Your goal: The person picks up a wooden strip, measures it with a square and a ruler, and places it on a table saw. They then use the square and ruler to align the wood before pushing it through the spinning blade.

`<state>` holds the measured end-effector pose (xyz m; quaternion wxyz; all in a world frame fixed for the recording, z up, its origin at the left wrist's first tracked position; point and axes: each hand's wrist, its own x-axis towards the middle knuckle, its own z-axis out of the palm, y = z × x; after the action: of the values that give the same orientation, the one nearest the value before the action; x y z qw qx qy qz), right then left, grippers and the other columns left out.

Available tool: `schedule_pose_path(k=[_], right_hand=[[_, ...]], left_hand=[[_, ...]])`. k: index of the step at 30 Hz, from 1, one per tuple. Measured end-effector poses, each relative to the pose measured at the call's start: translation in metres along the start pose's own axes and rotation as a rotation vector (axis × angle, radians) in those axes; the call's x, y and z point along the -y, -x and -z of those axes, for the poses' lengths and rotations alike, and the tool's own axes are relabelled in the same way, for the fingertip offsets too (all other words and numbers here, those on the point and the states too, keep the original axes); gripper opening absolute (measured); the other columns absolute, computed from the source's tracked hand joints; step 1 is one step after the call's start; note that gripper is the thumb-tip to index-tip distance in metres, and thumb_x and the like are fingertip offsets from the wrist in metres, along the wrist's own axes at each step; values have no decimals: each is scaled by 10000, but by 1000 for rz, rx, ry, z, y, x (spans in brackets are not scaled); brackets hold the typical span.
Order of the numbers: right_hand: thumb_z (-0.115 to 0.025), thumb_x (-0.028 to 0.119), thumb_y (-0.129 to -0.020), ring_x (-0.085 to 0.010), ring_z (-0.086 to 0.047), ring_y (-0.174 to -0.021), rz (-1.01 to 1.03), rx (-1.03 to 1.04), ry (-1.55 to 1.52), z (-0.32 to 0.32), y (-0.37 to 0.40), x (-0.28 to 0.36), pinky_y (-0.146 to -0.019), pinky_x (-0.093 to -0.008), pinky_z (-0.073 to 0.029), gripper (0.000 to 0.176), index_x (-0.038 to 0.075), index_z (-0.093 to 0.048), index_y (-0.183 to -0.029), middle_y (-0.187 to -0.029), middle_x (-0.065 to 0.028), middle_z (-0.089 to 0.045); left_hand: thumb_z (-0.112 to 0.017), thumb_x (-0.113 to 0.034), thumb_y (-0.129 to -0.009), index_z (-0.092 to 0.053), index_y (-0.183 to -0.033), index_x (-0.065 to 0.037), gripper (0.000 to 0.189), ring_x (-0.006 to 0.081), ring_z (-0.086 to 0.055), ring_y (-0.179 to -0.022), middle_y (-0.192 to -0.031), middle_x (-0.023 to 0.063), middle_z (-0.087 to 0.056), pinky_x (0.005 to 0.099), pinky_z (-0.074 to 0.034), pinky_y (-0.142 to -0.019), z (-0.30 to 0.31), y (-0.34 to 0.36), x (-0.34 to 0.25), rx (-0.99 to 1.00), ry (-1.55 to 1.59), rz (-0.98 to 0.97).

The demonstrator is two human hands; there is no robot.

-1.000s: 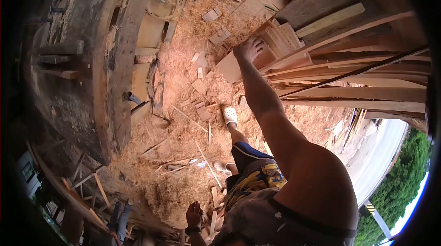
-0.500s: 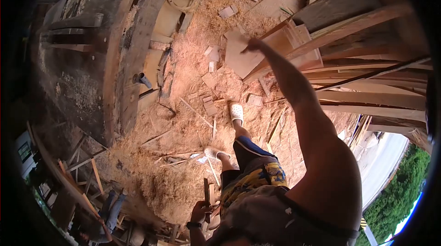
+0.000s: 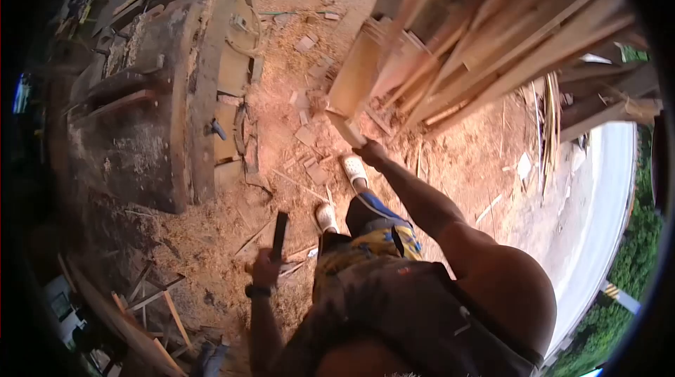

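My right hand [image 3: 370,155] is stretched forward, its fingers closed on the near end of a pale wooden board [image 3: 346,129]. Just beyond that board a wider light panel [image 3: 356,73] leans against the lumber stack. Down at my left side, my left hand [image 3: 265,269], with a dark band on the wrist, grips a dark, flat, straight-edged strip [image 3: 280,235] that points up and away from me. What the strip is made of does not show.
A long stack of planks [image 3: 485,46] spreads along the right. A heavy worn wooden bench [image 3: 133,131] stands at left. Sawdust, offcuts [image 3: 314,169] and thin sticks cover the ground around my pale clogs [image 3: 354,169]. A wooden frame [image 3: 151,299] lies lower left.
My right hand has drawn back toward me and now grips the pale board. My left hand has swung forward and outward with the dark strip. The view has turned and shifted.
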<state>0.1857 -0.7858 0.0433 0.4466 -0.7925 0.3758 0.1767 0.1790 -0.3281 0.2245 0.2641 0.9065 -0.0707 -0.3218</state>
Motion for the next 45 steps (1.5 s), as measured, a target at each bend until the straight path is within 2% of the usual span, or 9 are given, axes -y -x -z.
schedule_pose_path(k=[1,4,6,8,13,16,23,25,45], right_hand=[[-738,475,-781,-309,-677,-838,-78,-66,-147,8,41,-7,-701,-420,-522,666,-12,-596,-1213,-924,-182,-700],[-780,397,-784,-188,-638,-659,-315,-55,-582,25,147,-43,-536,-363,-491,576,-67,-642,-1096,-835,-103,-679],[-751,353,-819,-190,-641,-660,-249,-219,-809,-2,259,-84,-559,-358,-497,471,-45,-645,-1045,-826,-133,-688],[-742,325,-825,-194,-638,-689,-232,-323,-686,-12,332,-91,-615,-365,-503,454,-15,-639,-1107,-845,-122,-689],[-689,273,-848,-320,-673,-934,-202,-468,-477,-37,489,-75,-821,-406,-506,422,76,-610,-1214,-1021,-190,-694],[-674,268,-866,-217,-653,-919,-214,-568,-558,-81,535,-116,-825,-353,-498,381,36,-633,-1166,-982,-131,-708],[-724,213,-841,-243,-646,-1071,-153,-660,-879,-76,612,-139,-926,-353,-475,571,125,-522,-1367,-1132,-142,-685],[-738,167,-827,-213,-625,-1115,-143,-666,-924,-75,625,-160,-959,-341,-462,600,133,-514,-1382,-1193,-125,-667],[-760,75,-802,-203,-545,-1223,-111,-852,-1135,-55,665,-238,-1021,-320,-413,646,131,-505,-1392,-1334,-102,-586]], left_hand=[[-748,-296,-841,-569,-872,-55,302,133,-560,-609,-743,42,-604,315,-462,-576,25,-4,-46,129,194,181],[-683,-446,-881,-578,-831,-45,417,122,-553,-623,-694,36,-602,313,-434,-574,22,-30,-49,217,189,64],[-686,-429,-879,-628,-944,-11,427,174,-625,-733,-803,76,-668,332,-477,-644,11,-35,-87,260,-10,-385],[-679,-349,-892,-619,-1107,4,418,187,-643,-799,-895,92,-683,315,-505,-694,-21,-27,-117,313,246,-584],[-664,-280,-901,-576,-1251,-8,452,186,-652,-820,-930,105,-685,308,-518,-717,-58,34,-193,601,133,-781],[-690,-248,-869,-598,-1222,-15,433,210,-668,-812,-939,136,-686,333,-525,-719,-86,75,-220,722,-30,-873],[-708,-275,-847,-650,-1124,-11,387,278,-674,-816,-931,177,-681,363,-522,-728,-148,169,-271,720,-264,-1009],[-715,-271,-832,-656,-1098,-15,375,308,-670,-820,-897,186,-675,389,-518,-733,-164,191,-281,598,-369,-1231],[-737,-187,-792,-658,-1158,-7,415,297,-656,-756,-872,203,-673,362,-501,-685,-245,298,-337,591,-570,-1328]])
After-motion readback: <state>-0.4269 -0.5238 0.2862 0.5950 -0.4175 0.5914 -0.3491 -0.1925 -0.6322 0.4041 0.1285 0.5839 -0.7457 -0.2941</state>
